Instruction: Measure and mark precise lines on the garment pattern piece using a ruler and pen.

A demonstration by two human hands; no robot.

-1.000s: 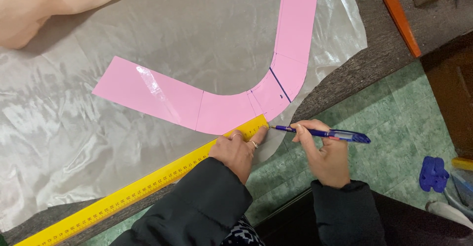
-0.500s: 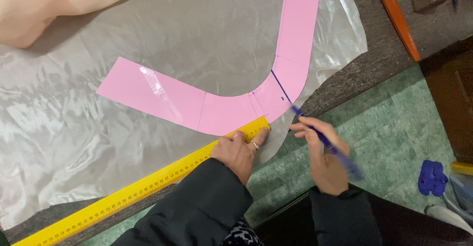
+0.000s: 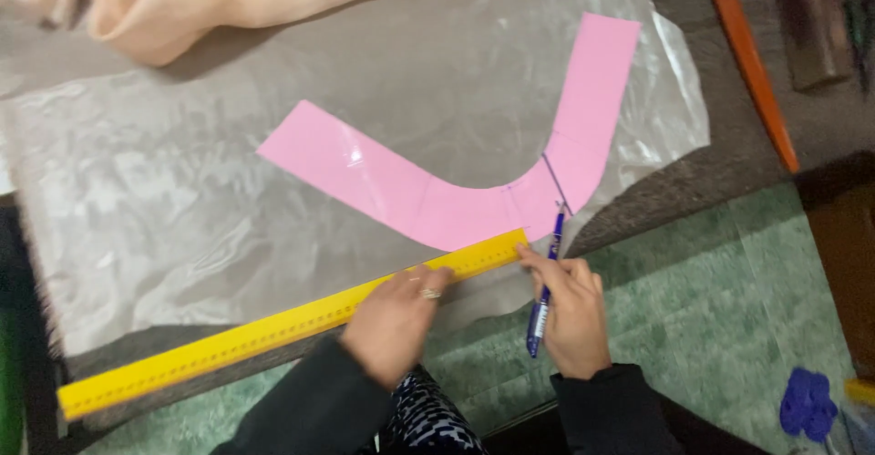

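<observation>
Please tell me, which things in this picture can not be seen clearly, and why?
Head view only:
- Yellow ruler: markings too small and blurred; left hand covers its middle.
- Blue pen: barrel partly hidden inside right hand.
- Blue object: blurred, kind unclear.
- Pink paper: line beneath the pen tip faint.

Orange bar (image 3: pixel 749 61), blue object (image 3: pixel 807 404)

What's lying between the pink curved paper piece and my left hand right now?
In the head view, the yellow ruler lies between the pink paper piece and the left hand, which presses on it.
</observation>
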